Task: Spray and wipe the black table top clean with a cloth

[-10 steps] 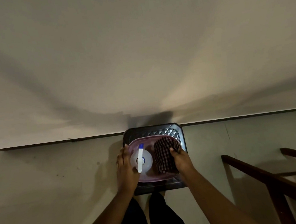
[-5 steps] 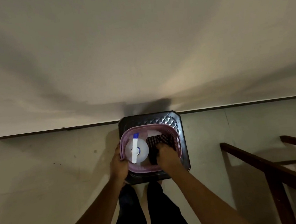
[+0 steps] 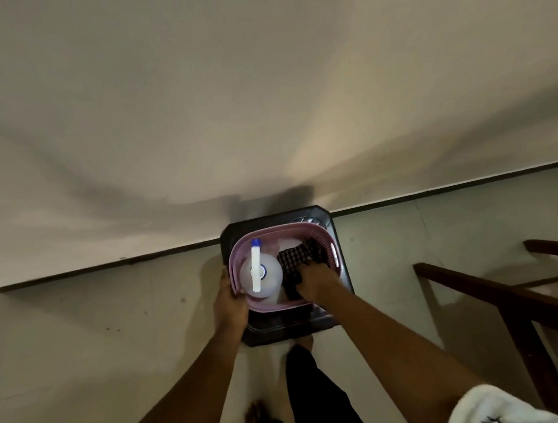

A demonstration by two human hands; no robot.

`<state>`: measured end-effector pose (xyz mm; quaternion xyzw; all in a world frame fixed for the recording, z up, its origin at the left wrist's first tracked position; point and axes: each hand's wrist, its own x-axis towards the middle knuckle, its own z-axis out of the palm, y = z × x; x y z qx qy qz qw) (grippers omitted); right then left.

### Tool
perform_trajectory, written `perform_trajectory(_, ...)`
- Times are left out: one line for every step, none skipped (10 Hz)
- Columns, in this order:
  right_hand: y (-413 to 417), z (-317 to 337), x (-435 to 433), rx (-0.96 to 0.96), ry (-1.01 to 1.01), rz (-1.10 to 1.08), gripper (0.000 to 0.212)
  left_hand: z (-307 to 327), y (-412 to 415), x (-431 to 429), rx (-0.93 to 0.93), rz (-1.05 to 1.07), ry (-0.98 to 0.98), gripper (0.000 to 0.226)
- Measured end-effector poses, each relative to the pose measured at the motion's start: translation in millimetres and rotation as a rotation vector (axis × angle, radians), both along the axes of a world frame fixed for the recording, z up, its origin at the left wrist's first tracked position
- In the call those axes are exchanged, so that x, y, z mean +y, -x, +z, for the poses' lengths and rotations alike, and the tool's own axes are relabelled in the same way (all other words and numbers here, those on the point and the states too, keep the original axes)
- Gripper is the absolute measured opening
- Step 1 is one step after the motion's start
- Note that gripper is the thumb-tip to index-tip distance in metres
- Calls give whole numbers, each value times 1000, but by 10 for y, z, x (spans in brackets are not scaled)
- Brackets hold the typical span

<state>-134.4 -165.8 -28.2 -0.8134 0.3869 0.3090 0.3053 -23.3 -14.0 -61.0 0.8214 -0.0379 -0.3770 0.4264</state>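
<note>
a small black table (image 3: 283, 329) stands against the wall (image 3: 258, 93), its top square with clipped corners, glossy plastic, with a glint of raised pattern at the far right corner. a pink basket (image 3: 289, 228) sits on it and covers most of the top – rounded, plastic, with slotted sides. inside, on the left, a spray bottle (image 3: 267, 278) stands upright: a cloudy, translucent round body with a white trigger head tipped in blue. just beside it on the right lies the checked cloth (image 3: 292, 256), soft and crumpled, dark red and white squares.

the left hand (image 3: 229, 306) grips the basket's left rim, fingers wrapped on the outside wall. the right hand (image 3: 316, 281) is down in the basket with its fingers curled into the near end of the cloth, bunching it.

the wall is plain, matt and pale, crossed by soft shadows; a dark skirting strip (image 3: 104, 266) marks where it meets the smooth pale floor (image 3: 77, 336). to the right stands a dark wooden frame (image 3: 506, 294) – straight, slim rails. dark trousers (image 3: 311, 397) and a white sleeve (image 3: 491, 409) show at the bottom.
</note>
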Motion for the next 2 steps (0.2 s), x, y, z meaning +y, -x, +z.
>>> perform_trajectory(316, 291, 264, -211, 49, -133, 26, 181, 146, 192, 25, 33, -54, 49)
perform_trajectory(620, 559, 574, -359, 98, -300, 25, 380, 298, 274, 40, 9, -88, 22)
